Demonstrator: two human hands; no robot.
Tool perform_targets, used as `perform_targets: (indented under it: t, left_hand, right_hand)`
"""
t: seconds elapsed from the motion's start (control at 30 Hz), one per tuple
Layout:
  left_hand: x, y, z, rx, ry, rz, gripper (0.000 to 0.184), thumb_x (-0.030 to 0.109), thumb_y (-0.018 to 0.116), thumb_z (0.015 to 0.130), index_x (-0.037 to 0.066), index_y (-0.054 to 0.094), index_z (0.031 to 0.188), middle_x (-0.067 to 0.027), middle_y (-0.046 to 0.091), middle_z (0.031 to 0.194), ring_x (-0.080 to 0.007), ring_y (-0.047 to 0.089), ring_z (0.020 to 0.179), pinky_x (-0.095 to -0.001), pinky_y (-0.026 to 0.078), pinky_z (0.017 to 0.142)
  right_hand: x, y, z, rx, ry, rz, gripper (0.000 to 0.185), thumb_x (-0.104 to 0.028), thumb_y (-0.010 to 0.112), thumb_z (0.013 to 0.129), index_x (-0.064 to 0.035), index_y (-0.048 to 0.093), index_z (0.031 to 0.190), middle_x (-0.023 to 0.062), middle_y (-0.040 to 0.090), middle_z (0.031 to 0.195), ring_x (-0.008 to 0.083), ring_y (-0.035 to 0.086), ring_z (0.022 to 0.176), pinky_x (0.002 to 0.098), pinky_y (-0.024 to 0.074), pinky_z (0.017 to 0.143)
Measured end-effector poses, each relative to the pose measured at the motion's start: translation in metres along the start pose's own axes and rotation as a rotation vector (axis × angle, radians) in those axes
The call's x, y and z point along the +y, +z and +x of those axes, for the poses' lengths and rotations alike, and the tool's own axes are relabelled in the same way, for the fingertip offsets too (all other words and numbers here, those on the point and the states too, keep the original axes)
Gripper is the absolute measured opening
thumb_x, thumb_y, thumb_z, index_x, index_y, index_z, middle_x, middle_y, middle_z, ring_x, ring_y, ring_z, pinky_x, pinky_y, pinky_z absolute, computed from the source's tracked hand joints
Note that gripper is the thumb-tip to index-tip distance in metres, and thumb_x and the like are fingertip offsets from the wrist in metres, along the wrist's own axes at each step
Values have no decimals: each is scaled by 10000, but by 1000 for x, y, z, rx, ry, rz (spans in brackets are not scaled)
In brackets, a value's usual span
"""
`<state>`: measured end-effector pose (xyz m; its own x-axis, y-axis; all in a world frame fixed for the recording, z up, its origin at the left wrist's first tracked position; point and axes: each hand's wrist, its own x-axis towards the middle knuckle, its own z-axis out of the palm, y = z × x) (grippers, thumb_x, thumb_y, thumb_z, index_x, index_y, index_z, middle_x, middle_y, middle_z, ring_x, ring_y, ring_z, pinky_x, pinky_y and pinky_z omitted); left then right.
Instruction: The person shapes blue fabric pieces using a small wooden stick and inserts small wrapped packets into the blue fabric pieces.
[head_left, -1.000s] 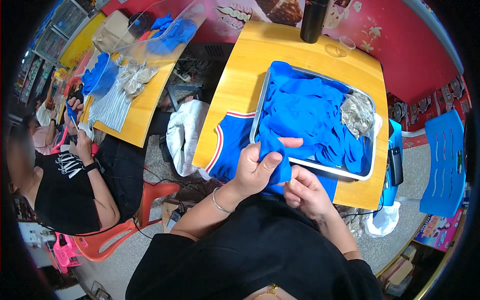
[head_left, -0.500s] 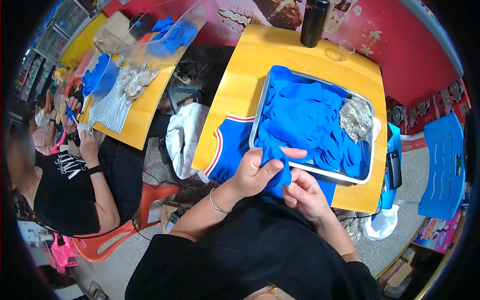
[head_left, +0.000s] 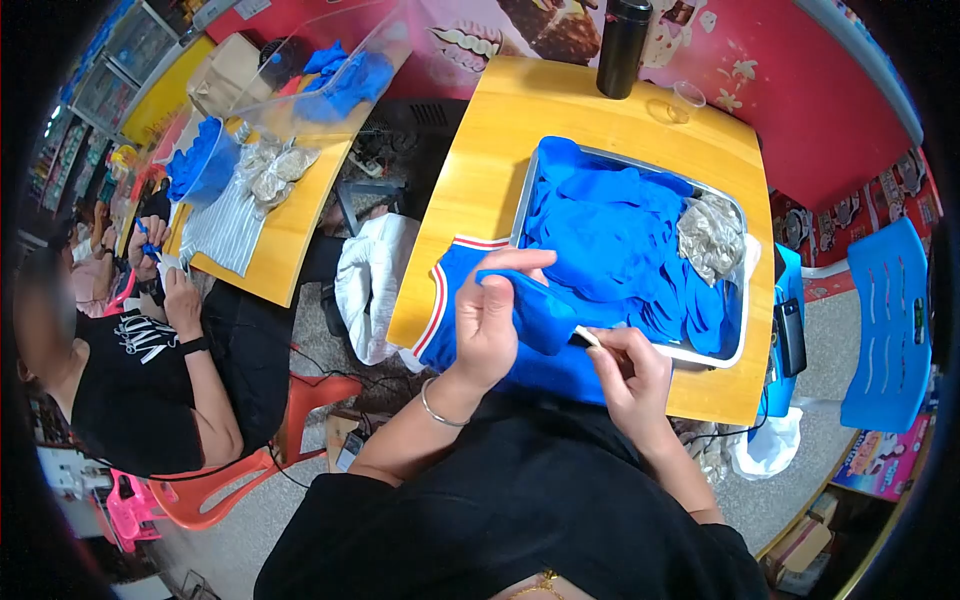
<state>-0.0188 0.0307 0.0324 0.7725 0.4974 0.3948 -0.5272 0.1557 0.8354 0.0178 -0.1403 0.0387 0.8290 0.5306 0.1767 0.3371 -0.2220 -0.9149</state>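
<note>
While half-curled, the left hand [head_left: 487, 325] holds blue fabric [head_left: 545, 318]; the right hand [head_left: 634, 376] pinches a pale piece [head_left: 587, 337].

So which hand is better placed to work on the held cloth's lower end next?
Likely the right hand: it pinches a small pale item close to that end, while the left hand holds the cloth farther up.

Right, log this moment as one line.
left hand: holding curved blue fabric piece; right hand: pinching small pale slim item; silver rectangular metal tray: heaped blue fabric
</note>
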Motion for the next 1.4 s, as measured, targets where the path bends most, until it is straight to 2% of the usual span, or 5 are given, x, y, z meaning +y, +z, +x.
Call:
perform_targets:
  t: [0.3, 0.53, 0.93, 1.13, 1.4]
  left_hand:
    - [18, 27, -7, 177, -149, 4, 406, 281, 329, 1004, -24, 583, 922, -100, 609, 960, -110, 523, 863, -258, 385, 832]
    - [-2, 14, -5, 263, 19, -63, 471, 353, 349, 989, -27, 615, 909, -109, 649, 909, -112, 549, 759, -251, 421, 732]
    - [-2, 16, -9, -46, -39, -77, 563, 524, 288, 946, 31, 558, 940, 1, 405, 549, -97, 372, 455, -256, 313, 461]
    - [3, 12, -8, 15, 9, 34, 572, 536, 311, 933, 24, 563, 961, -15, 435, 560, -111, 402, 489, -275, 354, 496]
    - [-10, 11, -18, -14, -81, 20, 562, 506, 347, 938, -2, 561, 1049, -19, 464, 579, -105, 426, 510, -275, 379, 518]
  right_hand:
    - [4, -1, 1, 149, -296, -300, 129, -17, 675, 766, -5, 638, 889, 93, 624, 713, 140, 566, 543, 271, 421, 500]
    - [13, 4, -17, -164, 254, 426, 124, -105, 604, 873, -4, 590, 943, -6, 551, 719, 55, 506, 630, 207, 409, 554]
    - [19, 3, -15, -429, 338, 921, 121, -107, 568, 900, -6, 561, 966, 0, 536, 747, 56, 489, 634, 201, 393, 553]
    - [14, 4, -19, -161, 161, 336, 112, -78, 593, 870, 6, 583, 944, 5, 558, 721, 54, 491, 611, 215, 391, 536]
    - [12, 6, -14, -252, 273, 667, 133, -119, 574, 893, -8, 583, 965, -8, 517, 689, 49, 455, 587, 205, 358, 519]
